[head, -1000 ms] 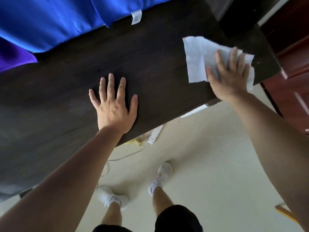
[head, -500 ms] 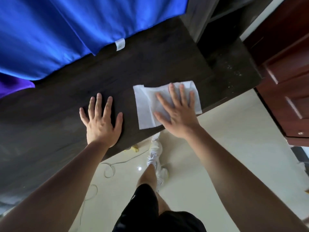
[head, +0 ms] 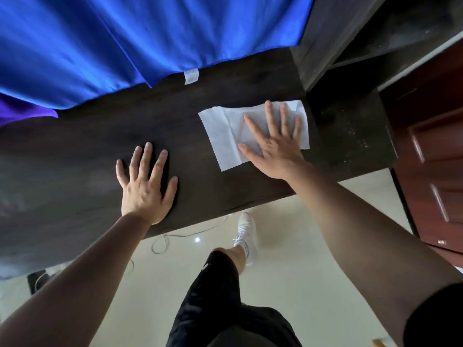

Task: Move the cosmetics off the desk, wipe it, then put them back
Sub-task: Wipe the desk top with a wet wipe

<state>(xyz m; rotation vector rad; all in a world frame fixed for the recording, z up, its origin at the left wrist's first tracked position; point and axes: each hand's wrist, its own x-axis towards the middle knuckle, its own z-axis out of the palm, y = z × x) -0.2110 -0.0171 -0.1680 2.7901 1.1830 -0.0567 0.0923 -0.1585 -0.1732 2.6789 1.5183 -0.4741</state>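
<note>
- Desk (head: 95,151): dark wood-grain top, running from the left edge of your view to the right. Its near edge slants across the middle of the frame.
- Your left hand (head: 146,189): laid palm-down on the bare desk top near the front edge. Fingers (head: 147,156) straight and spread apart, thumb out to the side, holding nothing.
- Your right hand (head: 273,149): palm-down on the white wipe, to the right of your left hand and well apart from it. Fingers (head: 269,116) straight, slightly fanned and pressing flat, not curled round anything.
- White wipe (head: 223,136): one thin sheet, roughly square and lightly creased, lying flat on the right part of the desk. Its right half is under your right hand, and its right edge lies near the dark shelf unit.
- Dark shelf unit (head: 350,126): adjoins the right end of the desk; pale specks show on its surface.
- Blue cloth (head: 125,46): hangs along the far side of the desk, with a small white label (head: 191,76) at its hem.
- Purple cloth (head: 22,111): at the far left, below the blue cloth.
- Red-brown panelled door (head: 436,176): at the right edge.
- Floor (head: 313,234): pale and glossy below the desk edge, with a thin pale cable (head: 160,244) looped on it.
- Your leg: black shorts (head: 213,296) and a white shoe (head: 246,234), the shoe just below the desk edge.
</note>
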